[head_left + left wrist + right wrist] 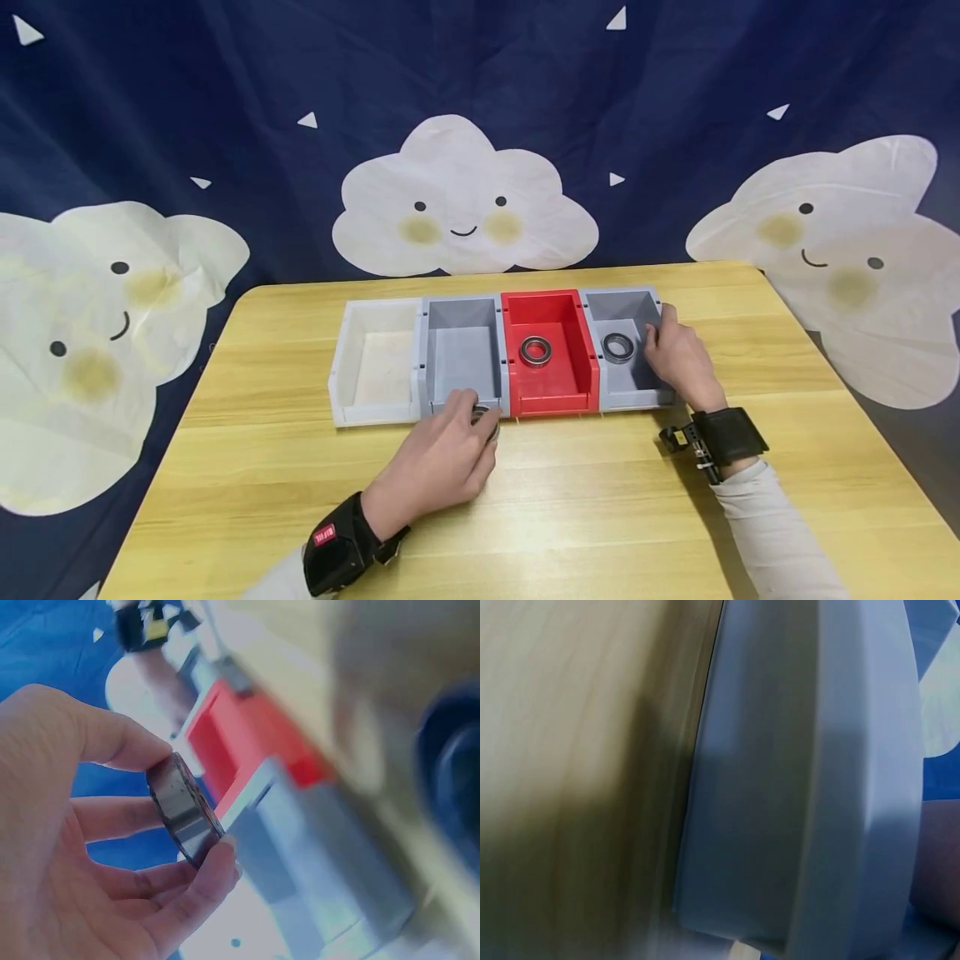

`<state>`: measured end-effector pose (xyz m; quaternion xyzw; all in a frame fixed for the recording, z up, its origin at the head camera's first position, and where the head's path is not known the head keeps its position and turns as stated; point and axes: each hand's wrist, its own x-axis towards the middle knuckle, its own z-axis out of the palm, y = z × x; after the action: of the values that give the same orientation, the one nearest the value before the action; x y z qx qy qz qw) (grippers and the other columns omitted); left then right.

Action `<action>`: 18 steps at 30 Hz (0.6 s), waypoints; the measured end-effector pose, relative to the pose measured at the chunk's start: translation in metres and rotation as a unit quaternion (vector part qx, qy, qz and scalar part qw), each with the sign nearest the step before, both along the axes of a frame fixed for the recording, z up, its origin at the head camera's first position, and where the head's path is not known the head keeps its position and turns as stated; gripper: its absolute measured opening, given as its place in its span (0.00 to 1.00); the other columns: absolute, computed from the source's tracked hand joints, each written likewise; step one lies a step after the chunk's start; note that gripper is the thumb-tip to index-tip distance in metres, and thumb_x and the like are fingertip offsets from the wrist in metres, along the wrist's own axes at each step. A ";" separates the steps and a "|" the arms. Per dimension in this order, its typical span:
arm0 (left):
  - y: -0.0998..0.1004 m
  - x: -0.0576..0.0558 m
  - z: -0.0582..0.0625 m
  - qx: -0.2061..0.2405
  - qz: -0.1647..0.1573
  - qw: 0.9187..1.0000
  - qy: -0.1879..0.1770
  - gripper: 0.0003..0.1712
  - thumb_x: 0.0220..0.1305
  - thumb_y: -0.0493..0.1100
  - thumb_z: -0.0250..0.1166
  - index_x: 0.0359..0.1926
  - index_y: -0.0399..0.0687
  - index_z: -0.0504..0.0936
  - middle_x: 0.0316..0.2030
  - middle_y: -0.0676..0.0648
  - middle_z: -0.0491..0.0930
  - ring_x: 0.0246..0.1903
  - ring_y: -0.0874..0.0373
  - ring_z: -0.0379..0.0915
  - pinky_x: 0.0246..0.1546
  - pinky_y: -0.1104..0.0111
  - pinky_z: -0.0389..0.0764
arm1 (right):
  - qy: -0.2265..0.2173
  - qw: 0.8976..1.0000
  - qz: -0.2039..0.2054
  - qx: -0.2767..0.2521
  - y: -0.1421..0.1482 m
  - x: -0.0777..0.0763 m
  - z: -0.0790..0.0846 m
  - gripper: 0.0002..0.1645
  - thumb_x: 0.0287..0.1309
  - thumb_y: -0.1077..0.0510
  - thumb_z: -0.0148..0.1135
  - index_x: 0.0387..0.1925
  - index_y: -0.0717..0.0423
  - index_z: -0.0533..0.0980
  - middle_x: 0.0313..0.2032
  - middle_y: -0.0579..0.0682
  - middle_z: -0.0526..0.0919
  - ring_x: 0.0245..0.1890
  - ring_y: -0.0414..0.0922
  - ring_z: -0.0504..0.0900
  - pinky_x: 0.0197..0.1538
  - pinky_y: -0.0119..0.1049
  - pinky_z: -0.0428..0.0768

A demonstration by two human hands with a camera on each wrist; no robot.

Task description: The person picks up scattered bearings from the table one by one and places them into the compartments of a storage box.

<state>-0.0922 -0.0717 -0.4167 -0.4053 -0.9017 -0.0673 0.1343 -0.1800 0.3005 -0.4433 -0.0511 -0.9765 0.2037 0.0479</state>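
Seemingly partway along: 2 of the 3 visible bearings lying in bins, 1 not yet set down. At the left end of the row of 4 on the wooden table, a white bin; beside it, the left grey bin. By its front right corner, the left hand, fingers partly curled, pinching the held bearing between thumb and fingertips (over the rim or just before it, hard to say). Next, the red bin, with a flat-lying bearing, apparently done; then the right grey bin, with another bearing, likewise flat. At the right end, the right hand, bent over that bin's outer wall; cannot tell how far closed, or whether gripping. As for writing: on the left wrist strap, a red label with white letters, perhaps "RIFIIL", too small for certainty; on the right wrist strap, nothing readable.
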 end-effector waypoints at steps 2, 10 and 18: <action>-0.002 -0.005 0.010 0.014 0.003 1.000 0.005 0.21 0.67 0.48 0.62 0.56 0.43 0.84 0.41 0.40 0.78 0.39 0.54 0.72 0.20 0.71 0.78 | -0.004 1.000 -0.001 0.000 0.000 -0.001 0.000 0.31 0.75 0.58 0.43 0.68 0.78 0.55 0.38 0.85 0.77 0.36 0.76 0.81 0.35 0.65 0.76; -0.008 -0.025 0.047 0.050 0.024 0.998 0.027 0.22 0.69 0.48 0.61 0.59 0.42 0.83 0.46 0.37 0.77 0.43 0.51 0.74 0.27 0.66 0.84 | -0.003 1.000 0.003 -0.001 0.001 0.000 -0.001 0.30 0.74 0.58 0.44 0.67 0.77 0.56 0.38 0.85 0.77 0.36 0.76 0.81 0.35 0.65 0.76; -0.008 -0.042 0.073 0.060 0.030 0.997 0.026 0.23 0.71 0.49 0.60 0.59 0.41 0.82 0.45 0.37 0.75 0.43 0.50 0.71 0.29 0.65 0.84 | -0.002 1.000 0.005 -0.002 0.001 0.001 0.000 0.31 0.75 0.58 0.43 0.68 0.78 0.55 0.37 0.84 0.78 0.35 0.75 0.81 0.35 0.63 0.75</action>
<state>-0.1344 -0.0798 -0.3437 -0.3712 -0.9039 -0.1071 0.1835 -0.1786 0.3011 -0.4436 -0.0470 -0.9764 0.2057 0.0452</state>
